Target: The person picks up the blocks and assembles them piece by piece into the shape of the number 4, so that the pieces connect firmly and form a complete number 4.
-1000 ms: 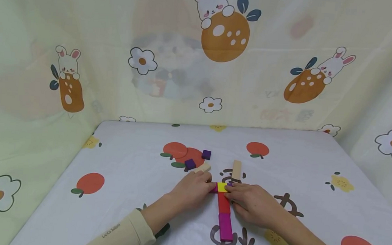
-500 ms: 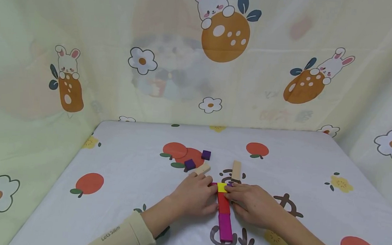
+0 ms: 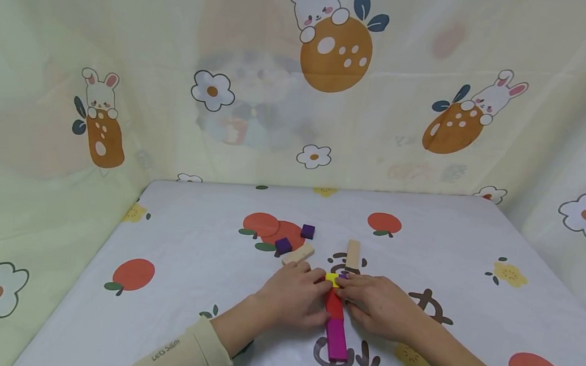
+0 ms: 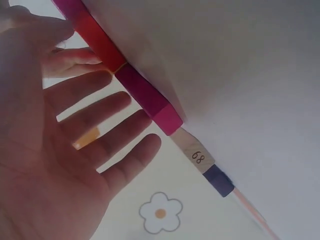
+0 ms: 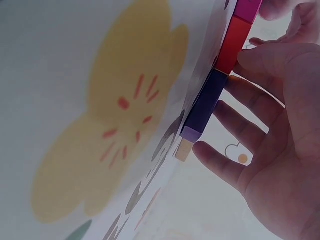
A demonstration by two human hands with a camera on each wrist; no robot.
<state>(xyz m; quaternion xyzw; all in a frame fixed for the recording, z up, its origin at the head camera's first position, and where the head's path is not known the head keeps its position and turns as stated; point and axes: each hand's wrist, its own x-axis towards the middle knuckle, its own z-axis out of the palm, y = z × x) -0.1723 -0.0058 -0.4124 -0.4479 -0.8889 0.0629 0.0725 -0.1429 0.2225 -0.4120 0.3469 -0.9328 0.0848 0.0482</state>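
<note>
Small coloured blocks form a T on the cloth: a magenta block point(image 3: 337, 340) in front, a red block point(image 3: 334, 306) behind it and a yellow block point(image 3: 332, 279) where the arms cross. My left hand point(image 3: 296, 294) lies left of the stem; its extended fingers touch the T's left arm, another magenta block point(image 4: 150, 102), with the thumb by the red one. From the right, my right hand point(image 3: 381, 304) rests its nearly straight fingers against a purple block point(image 5: 206, 102), the right arm, and its thumb on the red block. In the head view both arm blocks are mostly hidden by fingers.
Behind the left hand lie a plain wooden block point(image 3: 299, 254), marked 68 in the left wrist view, and two dark purple cubes, one nearer point(image 3: 283, 246), one farther point(image 3: 308, 231). Another wooden block point(image 3: 353, 255) lies behind the T. Printed curtains surround the table.
My left hand has slid right, closer to the T, and its thumb has come out beside the red block. More of the slanted wooden block shows. My right hand stays put.
</note>
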